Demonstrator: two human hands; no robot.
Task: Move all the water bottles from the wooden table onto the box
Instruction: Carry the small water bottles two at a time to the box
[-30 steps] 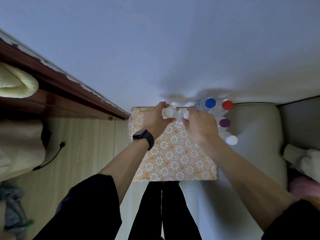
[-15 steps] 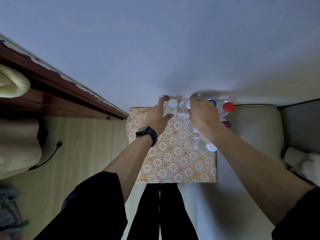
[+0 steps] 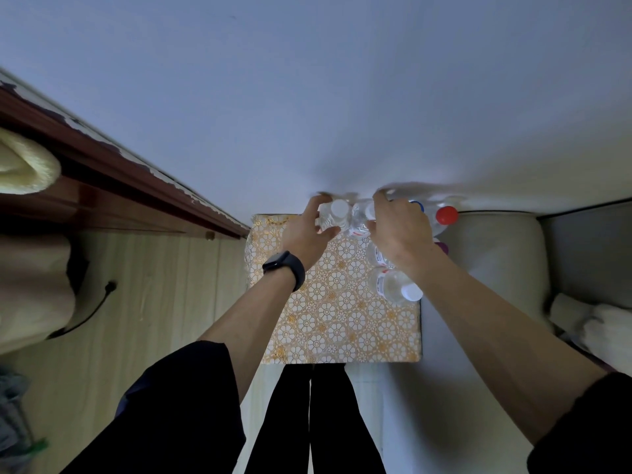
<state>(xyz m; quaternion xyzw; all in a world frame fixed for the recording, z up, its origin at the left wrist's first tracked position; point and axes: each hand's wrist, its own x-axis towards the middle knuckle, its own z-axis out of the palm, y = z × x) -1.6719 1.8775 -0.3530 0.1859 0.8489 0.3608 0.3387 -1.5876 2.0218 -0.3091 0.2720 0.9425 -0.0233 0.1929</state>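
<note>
A box (image 3: 342,323) with a gold-and-white flower pattern stands against the wall in front of me. At its far edge my left hand (image 3: 307,234) grips a clear bottle with a white cap (image 3: 337,210). My right hand (image 3: 396,230) holds a second clear bottle (image 3: 360,217) right beside it. Further clear bottles stand along the box's right side: one with a white cap (image 3: 400,287), one with a red cap (image 3: 444,215), and blue and purple caps partly hidden behind my right hand.
A dark wooden edge (image 3: 136,165) runs along the left above a light wood panel (image 3: 154,302) with a black cable. A beige cushion (image 3: 496,268) lies right of the box. My legs stand below the box's near edge.
Both hands have moved toward the wall, carrying their bottles to the box's far edge. The white-capped bottle near my right wrist now shows fully at the box's right side.
</note>
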